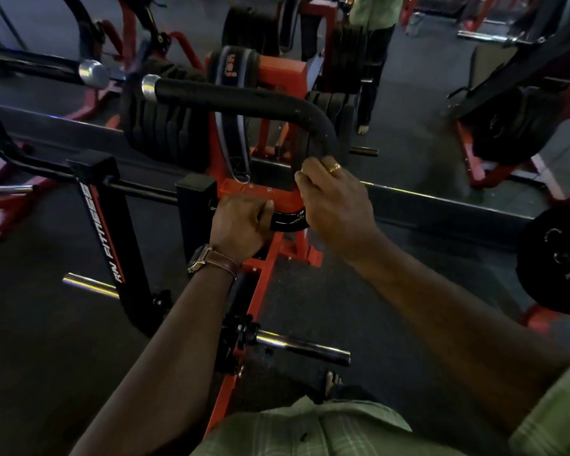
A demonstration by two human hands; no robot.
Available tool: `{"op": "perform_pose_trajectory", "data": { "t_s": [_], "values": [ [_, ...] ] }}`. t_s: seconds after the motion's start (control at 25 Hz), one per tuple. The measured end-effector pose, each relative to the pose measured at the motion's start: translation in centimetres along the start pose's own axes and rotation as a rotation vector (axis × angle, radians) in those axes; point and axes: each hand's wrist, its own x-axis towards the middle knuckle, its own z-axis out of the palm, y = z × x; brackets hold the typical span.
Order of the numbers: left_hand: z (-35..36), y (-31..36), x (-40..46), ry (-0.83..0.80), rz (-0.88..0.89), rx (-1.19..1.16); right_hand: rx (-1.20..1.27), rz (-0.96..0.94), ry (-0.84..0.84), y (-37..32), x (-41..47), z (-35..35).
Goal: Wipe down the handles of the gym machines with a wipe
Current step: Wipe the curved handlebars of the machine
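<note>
Red machine frame (270, 255) running forward across the dark floor (392, 284); weight plate (555, 261) standing at right. Black handle (244, 102) curving down between both hands. Right hand (334, 204) curling round its lower bend; left hand (242, 223) gripping the bar beside it. Wipe hidden, cannot tell where.

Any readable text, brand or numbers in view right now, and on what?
"RN FITNESS": white letters running up the black upright, left of the hands.
Belt over the weight stack: a logo, too blurred to read.
Weight plate at far right: markings too dark and small to read.
</note>
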Motion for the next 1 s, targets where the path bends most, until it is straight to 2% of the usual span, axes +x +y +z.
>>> {"op": "perform_pose_trajectory", "data": {
  "t_s": [0.12, 0.2, 0.24, 0.36, 0.56, 0.64, 0.72, 0.8, 0.88, 0.96, 1.0],
  "values": [
    [0.2, -0.2, -0.5, -0.002, 0.019, 0.051, 0.188, 0.098, -0.172, -3.4, -4.1, 1.7],
    [0.3, -0.3, -0.6, 0.013, 0.016, 0.073, 0.264, 0.133, -0.163, -4.2, -5.8, 2.3],
    [0.5, -0.4, -0.6, 0.020, 0.008, 0.077, 0.241, 0.081, -0.155, -3.6, -5.8, 2.5],
    [0.7, -0.5, -0.6, 0.023, -0.007, 0.113, 0.140, -0.031, -0.058, -0.4, -4.4, 0.9],
    [0.7, 0.4, -0.4, 0.048, -0.044, 0.158, 0.214, 0.089, 0.250, 3.5, 0.8, -2.0],
    [0.6, 0.5, -0.3, 0.033, -0.049, 0.154, 0.264, 0.127, 0.287, 3.2, 0.1, -1.0],
    [0.2, 0.9, -0.1, 0.018, -0.056, 0.160, 0.320, 0.142, 0.224, 2.0, -3.0, 0.9],
    [-0.2, 1.9, 0.8, -0.107, -0.126, 0.259, 0.415, 0.168, 0.138, 1.1, -5.6, 1.9],
    [0.0, 3.1, 2.7, -0.348, -0.161, 0.409, 0.481, 0.178, 0.140, 1.7, -4.9, 1.4],
    [0.5, 4.0, 4.4, -0.543, -0.225, 0.321, 0.497, 0.171, 0.247, 3.1, -1.4, -0.3],
    [0.8, 4.3, 4.7, -0.582, -0.256, 0.256, 0.494, 0.172, 0.327, 3.9, 0.8, -1.0]
  ]
}}
